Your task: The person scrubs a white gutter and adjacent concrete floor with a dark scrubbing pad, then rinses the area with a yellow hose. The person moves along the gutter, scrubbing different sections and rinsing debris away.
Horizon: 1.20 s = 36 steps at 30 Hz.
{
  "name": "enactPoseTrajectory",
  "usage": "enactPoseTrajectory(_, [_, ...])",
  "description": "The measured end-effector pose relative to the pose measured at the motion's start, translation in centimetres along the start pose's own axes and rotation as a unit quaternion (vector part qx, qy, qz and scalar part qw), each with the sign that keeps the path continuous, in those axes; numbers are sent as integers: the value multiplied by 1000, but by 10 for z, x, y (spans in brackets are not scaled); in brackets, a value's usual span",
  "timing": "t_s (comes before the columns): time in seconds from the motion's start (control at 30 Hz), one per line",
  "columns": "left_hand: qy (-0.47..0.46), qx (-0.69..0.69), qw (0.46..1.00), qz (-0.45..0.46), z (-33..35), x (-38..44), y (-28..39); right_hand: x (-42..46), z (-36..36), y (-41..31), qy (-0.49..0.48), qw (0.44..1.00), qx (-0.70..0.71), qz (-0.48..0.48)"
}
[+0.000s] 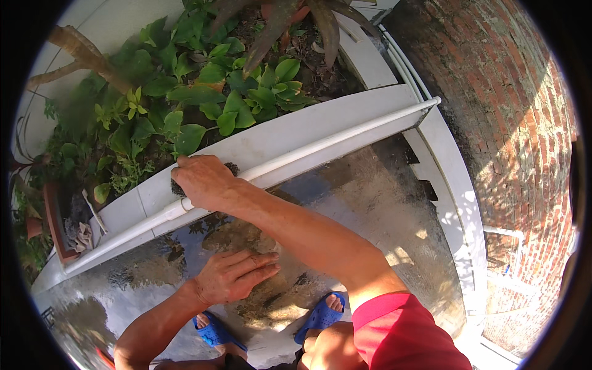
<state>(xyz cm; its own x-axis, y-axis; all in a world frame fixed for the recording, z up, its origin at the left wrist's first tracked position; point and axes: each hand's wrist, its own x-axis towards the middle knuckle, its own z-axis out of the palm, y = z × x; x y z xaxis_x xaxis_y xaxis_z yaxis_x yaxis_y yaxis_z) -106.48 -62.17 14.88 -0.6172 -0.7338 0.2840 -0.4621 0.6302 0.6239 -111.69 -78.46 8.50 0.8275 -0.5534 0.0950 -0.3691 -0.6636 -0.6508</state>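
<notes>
My right hand (206, 179) reaches across to the white tiled ledge (296, 128) of a planting bed. It grips a dark, rough scouring pad (231, 168), pressed to the top of the ledge; most of the pad is hidden under the palm. A white plastic pipe (333, 139) runs along the front of the ledge, passing beneath my right wrist. Nearer to me, my left hand (233, 276) hovers over the wet floor with nothing in it, its fingers stretched out.
Broad-leaved green plants (199, 92) fill the bed behind the ledge. A brown rectangular planter (58, 226) stands at the left end. To the right rises a brick wall (499, 92) with white pipes (404, 64) near its foot. My feet in blue sandals (322, 317) stand on the concrete floor (370, 194).
</notes>
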Motion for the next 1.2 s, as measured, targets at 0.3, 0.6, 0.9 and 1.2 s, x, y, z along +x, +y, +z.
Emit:
enactPoseTrajectory(0.3, [13, -75, 966, -249, 15, -179, 23, -152, -220, 181, 111, 903, -248, 332])
enactPoseTrajectory(0.6, [-142, -195, 956, -166, 67, -144, 72, 62, 71, -67, -40, 999, -2, -20])
enactPoseTrajectory(0.9, [-19, -299, 922, -245, 61, -171, 105, -102, -176, 148, 42, 906, -291, 303])
enactPoseTrajectory(1.2, [-16, -275, 932, -238, 70, -148, 98, 91, 91, -91, -57, 998, 36, -8])
